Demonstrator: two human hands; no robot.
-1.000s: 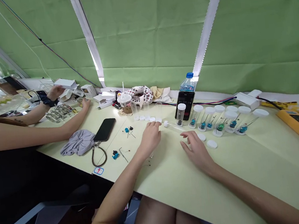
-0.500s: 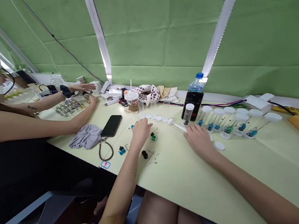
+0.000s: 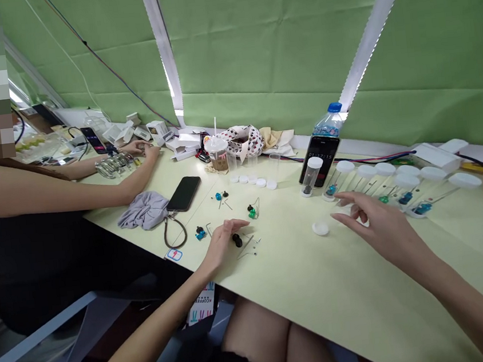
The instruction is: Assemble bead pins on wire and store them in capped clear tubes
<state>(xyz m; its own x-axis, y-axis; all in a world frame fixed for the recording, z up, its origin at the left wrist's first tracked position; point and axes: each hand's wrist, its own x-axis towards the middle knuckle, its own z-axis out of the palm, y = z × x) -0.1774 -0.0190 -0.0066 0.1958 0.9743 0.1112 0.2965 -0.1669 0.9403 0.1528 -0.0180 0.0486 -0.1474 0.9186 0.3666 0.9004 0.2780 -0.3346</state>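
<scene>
In the head view, the person's left hand lies low near the front edge of the tabletop, palm down and fingers stretched out, open and holding nothing. Its fingertips stop just beside a small black knob, with thin metal pins close by. The right hand appears raised over the middle of the tabletop, its fingers spread and curved, also open and empty. It sits near a loose white cap and in front of a slanting row of capped clear tubes with small blue and green parts inside. The loose parts lie in separate small clusters, among them a green part and a teal part, apparently so that each group stays distinct and within reach. White caps run in a neat line toward the back edge, just before clear open tubes. An upright capped tube stands against a propped phone, whose timer-like display, reading 01:17:15, faces the person and seems placed for easy reading, with a water bottle behind it. Toward the left edge lie a black smartphone and a grey cloth, while a co-worker's hands work beside metal clips
</scene>
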